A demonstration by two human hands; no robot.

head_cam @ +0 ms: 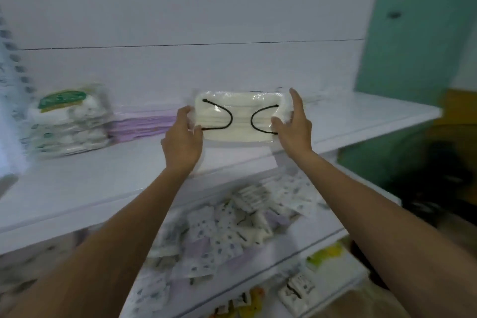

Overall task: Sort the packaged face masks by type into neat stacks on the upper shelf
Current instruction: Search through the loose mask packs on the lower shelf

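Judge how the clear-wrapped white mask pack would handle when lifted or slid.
Probably light and somewhat floppy: the white mask pack is a thin bundle of soft masks, held at both ends by the left hand and right hand. Its glossy wrap likely slides easily on the smooth upper shelf.

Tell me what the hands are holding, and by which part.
A white mask pack, held by its two short ends: the left hand grips the left end, the right hand pinches the right end.
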